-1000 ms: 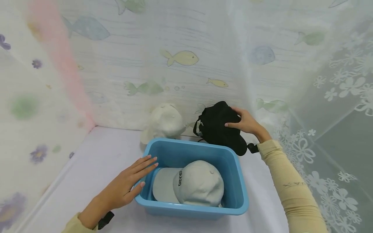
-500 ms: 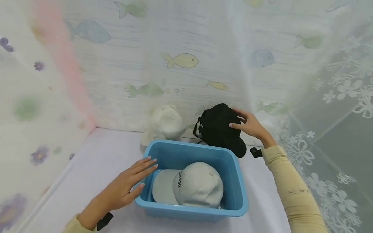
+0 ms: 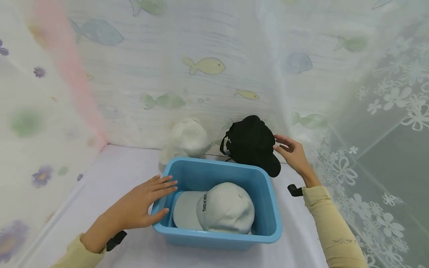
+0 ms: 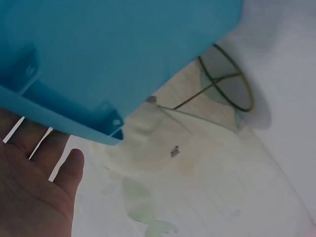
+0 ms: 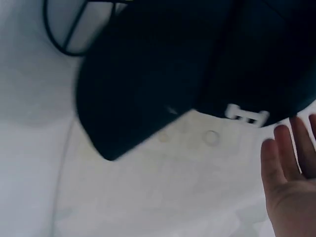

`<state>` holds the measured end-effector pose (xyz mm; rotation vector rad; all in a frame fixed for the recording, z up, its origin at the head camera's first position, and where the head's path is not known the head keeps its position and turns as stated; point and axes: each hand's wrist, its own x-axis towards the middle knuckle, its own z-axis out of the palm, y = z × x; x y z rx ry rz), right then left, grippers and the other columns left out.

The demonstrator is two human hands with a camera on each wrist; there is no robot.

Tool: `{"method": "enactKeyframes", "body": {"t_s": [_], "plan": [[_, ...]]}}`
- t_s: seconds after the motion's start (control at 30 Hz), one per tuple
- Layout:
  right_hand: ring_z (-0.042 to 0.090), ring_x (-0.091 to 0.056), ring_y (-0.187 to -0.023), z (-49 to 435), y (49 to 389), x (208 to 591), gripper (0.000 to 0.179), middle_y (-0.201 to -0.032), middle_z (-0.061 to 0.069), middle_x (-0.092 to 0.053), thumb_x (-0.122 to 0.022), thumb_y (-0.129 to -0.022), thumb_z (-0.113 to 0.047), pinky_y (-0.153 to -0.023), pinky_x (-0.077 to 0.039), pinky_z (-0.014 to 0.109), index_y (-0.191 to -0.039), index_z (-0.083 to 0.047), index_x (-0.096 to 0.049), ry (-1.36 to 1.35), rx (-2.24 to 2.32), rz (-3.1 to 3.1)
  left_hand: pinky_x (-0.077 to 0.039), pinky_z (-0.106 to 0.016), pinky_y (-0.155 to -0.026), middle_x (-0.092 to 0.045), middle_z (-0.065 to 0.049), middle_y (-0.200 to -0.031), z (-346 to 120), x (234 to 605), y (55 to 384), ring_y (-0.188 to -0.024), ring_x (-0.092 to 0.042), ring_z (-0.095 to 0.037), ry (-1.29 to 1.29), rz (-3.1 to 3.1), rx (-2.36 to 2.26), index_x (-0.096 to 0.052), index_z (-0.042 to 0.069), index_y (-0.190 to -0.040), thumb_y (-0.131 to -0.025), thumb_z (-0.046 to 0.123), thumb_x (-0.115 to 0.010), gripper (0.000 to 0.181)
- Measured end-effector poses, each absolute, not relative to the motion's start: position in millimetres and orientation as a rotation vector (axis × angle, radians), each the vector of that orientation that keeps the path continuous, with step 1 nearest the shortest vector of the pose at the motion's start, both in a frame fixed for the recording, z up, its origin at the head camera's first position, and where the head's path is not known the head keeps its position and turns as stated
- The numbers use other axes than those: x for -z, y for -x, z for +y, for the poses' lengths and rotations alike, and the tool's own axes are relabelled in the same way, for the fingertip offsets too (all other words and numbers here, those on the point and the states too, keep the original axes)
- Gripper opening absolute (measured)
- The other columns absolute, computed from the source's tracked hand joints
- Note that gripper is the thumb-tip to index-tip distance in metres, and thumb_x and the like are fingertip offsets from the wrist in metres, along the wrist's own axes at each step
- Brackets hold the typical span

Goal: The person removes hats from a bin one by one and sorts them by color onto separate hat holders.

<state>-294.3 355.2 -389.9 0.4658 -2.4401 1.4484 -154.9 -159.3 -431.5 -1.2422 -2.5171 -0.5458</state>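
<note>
My left hand [image 3: 144,203] lies at the left rim of a blue plastic bin [image 3: 219,240], its fingers spread and reaching over the rim. Inside the bin sits a light grey baseball cap [image 3: 231,208], brim to the left, with dark lettering on its front. Beside the black baseball cap [image 3: 251,137] behind the bin is my right hand [image 3: 295,154], its fingers loosely extended at the cap's right edge. In the right wrist view the fingertips [image 5: 281,131] come close to the black cap's crown, near a white letter mark; whether they touch it, I cannot tell.
A white cap [image 3: 189,137] stands behind the bin's left side, against the fish-print curtain [image 3: 207,85]. Wire ring stands show low down in both wrist views, such as the thin wire ring [image 4: 227,79]. A white cloth [image 3: 127,167] covers the surface.
My right hand has slid off the black cap's crown to the right, to its edge. The cap stays in place. My left hand keeps its spot at the bin's rim.
</note>
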Motion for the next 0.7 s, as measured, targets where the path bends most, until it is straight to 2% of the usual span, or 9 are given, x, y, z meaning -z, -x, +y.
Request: {"method": "enactKeyframes", "body": {"t_s": [0.1, 0.2, 0.3, 0.47, 0.6, 0.7], "plan": [[0.018, -0.056, -0.125, 357, 290, 409, 0.044, -0.141, 0.029, -0.054, -0.065, -0.100, -0.008, -0.098, -0.046, 0.011, -0.139, 0.008, -0.055, -0.368, -1.536, -2.352, -0.037, -0.044, -0.119, -0.058, -0.001, -0.147, -153, 415, 159, -0.140, -0.051, -0.028, 1.255, -2.528, 0.597, -0.063, 0.013, -0.139, -0.094, 0.030, -0.071, 0.050], [0.011, -0.057, -0.121, 360, 286, 428, 0.042, -0.140, 0.029, -0.055, -0.063, -0.101, -0.010, -0.095, -0.045, 0.008, -0.139, 0.008, -0.056, -0.242, -1.574, -2.326, -0.047, -0.053, -0.108, -0.061, -0.002, -0.143, -142, 397, 167, -0.136, -0.054, -0.027, 1.292, -2.521, 0.729, -0.065, 0.013, -0.136, -0.095, 0.024, -0.071, 0.043], [0.010, -0.056, -0.120, 366, 284, 445, 0.042, -0.140, 0.027, -0.056, -0.062, -0.102, -0.013, -0.092, -0.044, 0.007, -0.139, 0.006, -0.057, -0.119, -1.557, -2.343, -0.050, -0.053, -0.105, -0.063, -0.006, -0.139, -124, 379, 184, -0.132, -0.058, -0.027, 1.336, -2.500, 0.963, -0.065, 0.010, -0.135, -0.098, 0.018, -0.067, 0.038], [0.024, -0.053, -0.129, 369, 280, 468, 0.045, -0.145, 0.022, -0.055, -0.064, -0.101, -0.018, -0.091, -0.041, 0.010, -0.141, 0.002, -0.056, 0.067, -1.531, -2.363, -0.049, -0.051, -0.107, -0.066, -0.009, -0.136, -83, 357, 218, -0.128, -0.060, -0.028, 1.280, -2.563, 1.286, -0.062, 0.005, -0.137, -0.103, 0.020, -0.059, 0.038], [0.031, -0.048, -0.135, 369, 277, 480, 0.054, -0.151, 0.022, -0.049, -0.064, -0.101, -0.021, -0.091, -0.040, 0.013, -0.148, 0.002, -0.049, 0.173, -1.591, -2.391, -0.049, -0.047, -0.108, -0.063, -0.014, -0.138, -54, 348, 243, -0.128, -0.059, -0.029, 1.167, -2.706, 1.400, -0.057, 0.001, -0.141, -0.104, 0.021, -0.055, 0.042], [0.032, -0.044, -0.137, 368, 276, 483, 0.061, -0.155, 0.022, -0.043, -0.063, -0.102, -0.023, -0.088, -0.041, 0.010, -0.152, 0.003, -0.041, 0.228, -1.702, -2.402, -0.049, -0.044, -0.108, -0.061, -0.017, -0.140, -33, 345, 260, -0.129, -0.058, -0.031, 1.107, -2.786, 1.429, -0.054, -0.002, -0.143, -0.105, 0.021, -0.053, 0.044]]}}
